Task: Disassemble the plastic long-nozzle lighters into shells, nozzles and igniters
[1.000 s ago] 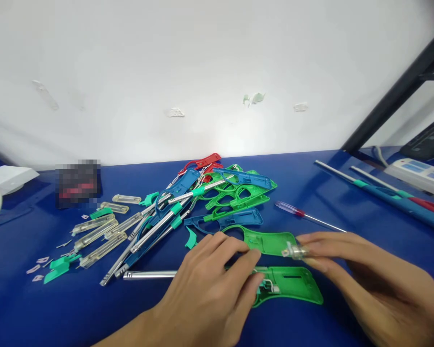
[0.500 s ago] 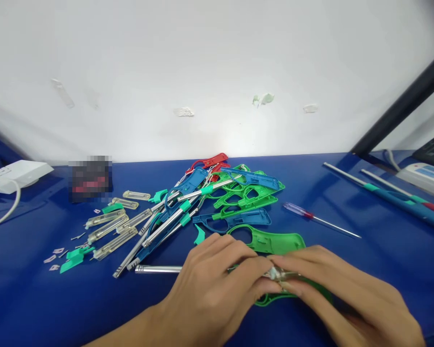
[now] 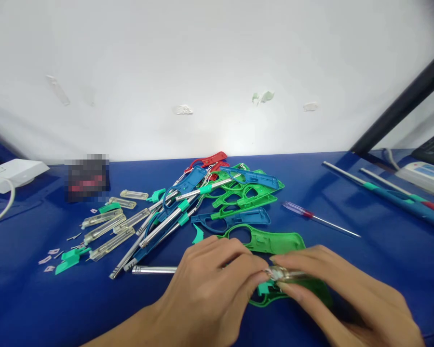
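My right hand pinches a clear lighter fuel tank between thumb and fingers. Thumb and forefinger of my left hand are pressed together at the tank's left end; the small part between them is hidden. Just below shows a teal trigger piece, over a green lighter casing half partly covered by my hands. A silver lighter tube reaches out left from behind my left hand. Another green casing half lies just beyond my fingers.
Red, blue and green casing halves and metal tubes are heaped mid-table. Left of them lie several clear tanks and teal pieces. A screwdriver and long lighters are at right. White power strips flank the table.
My left fingertips have drawn slightly left from the tank, showing more of its end. The teal trigger piece has come into view below it.
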Action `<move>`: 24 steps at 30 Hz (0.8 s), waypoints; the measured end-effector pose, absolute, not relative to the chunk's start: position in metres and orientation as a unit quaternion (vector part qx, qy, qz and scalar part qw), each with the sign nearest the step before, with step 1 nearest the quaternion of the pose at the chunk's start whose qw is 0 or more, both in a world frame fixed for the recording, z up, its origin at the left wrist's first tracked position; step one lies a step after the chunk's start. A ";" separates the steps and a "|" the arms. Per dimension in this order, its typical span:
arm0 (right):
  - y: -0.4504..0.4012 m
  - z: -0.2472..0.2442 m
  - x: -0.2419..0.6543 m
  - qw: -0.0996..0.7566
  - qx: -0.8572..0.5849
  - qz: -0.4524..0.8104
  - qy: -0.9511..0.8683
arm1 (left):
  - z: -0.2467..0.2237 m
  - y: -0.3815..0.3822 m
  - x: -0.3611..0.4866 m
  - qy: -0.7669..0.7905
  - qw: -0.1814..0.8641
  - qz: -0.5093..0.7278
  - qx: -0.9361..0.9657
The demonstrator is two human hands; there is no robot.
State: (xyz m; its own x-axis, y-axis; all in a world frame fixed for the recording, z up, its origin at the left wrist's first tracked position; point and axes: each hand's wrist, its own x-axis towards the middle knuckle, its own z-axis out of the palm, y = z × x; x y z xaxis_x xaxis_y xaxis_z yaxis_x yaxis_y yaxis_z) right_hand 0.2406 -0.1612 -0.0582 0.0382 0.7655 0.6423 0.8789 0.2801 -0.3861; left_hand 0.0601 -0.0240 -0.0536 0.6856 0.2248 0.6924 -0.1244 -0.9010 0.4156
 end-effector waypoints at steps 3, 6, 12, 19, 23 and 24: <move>-0.159 -0.057 0.244 0.362 -0.586 -0.100 -0.718 | -0.054 -0.025 0.058 0.034 0.220 0.385 0.896; -0.158 -0.055 0.245 0.331 -0.565 -0.140 -0.743 | -0.054 -0.026 0.055 0.035 0.235 0.371 0.898; -0.161 -0.055 0.237 0.348 -0.570 -0.142 -0.730 | -0.051 -0.034 0.052 0.097 0.266 0.338 0.898; -0.161 -0.054 0.232 0.326 -0.564 -0.129 -0.748 | -0.038 -0.037 0.051 0.121 0.261 0.282 0.915; -0.162 -0.054 0.230 0.329 -0.571 -0.110 -0.744 | -0.043 -0.034 0.056 0.076 0.280 0.318 0.903; -0.163 -0.055 0.229 0.337 -0.571 -0.105 -0.741 | -0.047 -0.033 0.058 0.068 0.289 0.324 0.898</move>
